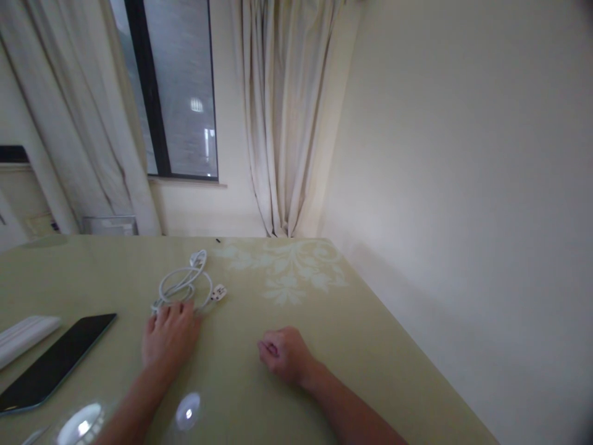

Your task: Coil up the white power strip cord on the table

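Observation:
A white cable [173, 274] with a white plug [219, 293] at one end lies loosely coiled on the table, left of the middle. My left hand [170, 334] rests at the near side of the coil, back of the hand up. Its fingers bend down over the cable's near strands, and the fingertips are partly hidden. To the right, my right hand [285, 353] is closed in a fist low over or on the tabletop, apart from the cable. Nothing shows inside that fist.
A dark flat tablet-like device [58, 361] and a white long object [28, 337] lie at the left on the pale green table [250, 402]. A tiny black piece [218, 240] is at the far edge. A wall [463, 185] borders the right side; curtains [282, 123] hang behind.

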Demonstrator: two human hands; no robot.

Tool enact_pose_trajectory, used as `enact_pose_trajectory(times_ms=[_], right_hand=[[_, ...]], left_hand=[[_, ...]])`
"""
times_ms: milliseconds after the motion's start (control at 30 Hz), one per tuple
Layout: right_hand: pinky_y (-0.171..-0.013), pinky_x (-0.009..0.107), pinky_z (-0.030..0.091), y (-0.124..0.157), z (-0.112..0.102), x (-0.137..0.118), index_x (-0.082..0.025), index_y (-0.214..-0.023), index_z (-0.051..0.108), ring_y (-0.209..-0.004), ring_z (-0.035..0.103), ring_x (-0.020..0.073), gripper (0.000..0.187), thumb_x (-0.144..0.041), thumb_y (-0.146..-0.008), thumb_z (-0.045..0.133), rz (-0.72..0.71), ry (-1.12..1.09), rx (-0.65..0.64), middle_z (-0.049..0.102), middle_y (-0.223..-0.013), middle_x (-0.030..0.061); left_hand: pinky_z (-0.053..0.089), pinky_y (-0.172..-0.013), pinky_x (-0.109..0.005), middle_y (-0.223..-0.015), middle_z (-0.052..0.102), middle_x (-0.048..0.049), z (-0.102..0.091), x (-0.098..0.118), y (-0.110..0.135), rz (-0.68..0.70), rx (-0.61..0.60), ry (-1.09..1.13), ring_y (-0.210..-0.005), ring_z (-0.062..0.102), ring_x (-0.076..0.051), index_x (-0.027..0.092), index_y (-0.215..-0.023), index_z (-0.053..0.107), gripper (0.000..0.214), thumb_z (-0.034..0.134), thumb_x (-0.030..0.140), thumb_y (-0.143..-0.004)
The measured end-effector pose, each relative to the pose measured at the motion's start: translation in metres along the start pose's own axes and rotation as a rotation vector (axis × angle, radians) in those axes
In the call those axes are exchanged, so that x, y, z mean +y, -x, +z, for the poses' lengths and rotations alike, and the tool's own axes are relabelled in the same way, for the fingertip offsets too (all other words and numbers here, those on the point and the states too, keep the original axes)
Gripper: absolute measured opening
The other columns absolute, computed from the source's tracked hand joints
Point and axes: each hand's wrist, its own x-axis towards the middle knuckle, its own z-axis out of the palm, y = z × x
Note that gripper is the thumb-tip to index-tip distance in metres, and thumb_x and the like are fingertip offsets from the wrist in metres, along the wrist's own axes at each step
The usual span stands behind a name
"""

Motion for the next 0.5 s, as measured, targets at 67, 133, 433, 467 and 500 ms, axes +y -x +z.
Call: enact_pose_trajectory(times_ms=[67, 133, 433, 467, 500], right_hand=[[-0.056, 0.027, 0.018, -0.001, 0.001, -0.002, -0.021, -0.06, 0.035, -0.05, 0.026, 0.0089, 0.036, -0.029, -0.087, 0.058, 0.042, -0.03, 0.022, 0.031, -0.053, -0.0066], [-0.056, 0.027, 0.021, -0.003, 0.002, -0.003, -0.021, -0.061, 0.039, -0.052, 0.03, 0.0095, 0.038, -0.035, -0.09, 0.059, 0.109, -0.103, 0.08, 0.036, -0.054, -0.0059], [-0.056, 0.029, 0.05, -0.014, -0.005, 0.009, -0.024, -0.145, 0.043, -0.067, 0.062, 0.0144, 0.074, -0.069, -0.089, 0.061, 0.389, -0.782, 0.312, 0.061, -0.116, 0.0097], [-0.058, 0.029, 0.052, -0.015, -0.006, 0.011, -0.024, -0.143, 0.046, -0.069, 0.062, 0.0149, 0.073, -0.068, -0.088, 0.064, 0.351, -0.832, 0.314, 0.062, -0.11, 0.0076], [-0.06, 0.03, 0.053, -0.016, -0.007, 0.011, -0.024, -0.14, 0.05, -0.07, 0.062, 0.0151, 0.07, -0.067, -0.088, 0.066, 0.307, -0.883, 0.324, 0.062, -0.103, 0.0052]], left_hand=[[0.047, -0.096, -0.051, -0.111, 0.075, -0.0189, 0.007, -0.01, -0.004, 0.037, -0.095, 0.086, -0.109, 0.068, -0.037, 0.016, -0.105, 0.072, 0.037, 0.038, 0.028, -0.1], [0.048, -0.095, -0.047, -0.108, 0.077, -0.0157, 0.01, -0.007, -0.007, 0.067, -0.135, 0.188, -0.103, 0.071, -0.033, 0.019, -0.099, 0.07, 0.038, 0.034, 0.031, -0.102], [0.049, -0.075, -0.031, -0.099, 0.079, -0.0046, -0.018, 0.082, 0.033, 0.147, -0.169, 0.655, -0.09, 0.074, -0.025, 0.027, -0.108, 0.067, 0.037, 0.041, 0.053, -0.102], [0.049, -0.075, -0.03, -0.099, 0.079, -0.0038, -0.022, 0.09, 0.04, 0.201, -0.199, 0.725, -0.09, 0.074, -0.024, 0.027, -0.107, 0.067, 0.037, 0.042, 0.054, -0.102], [0.049, -0.074, -0.03, -0.095, 0.078, -0.0032, -0.026, 0.096, 0.044, 0.245, -0.234, 0.789, -0.087, 0.074, -0.024, 0.028, -0.104, 0.068, 0.039, 0.04, 0.055, -0.103]])
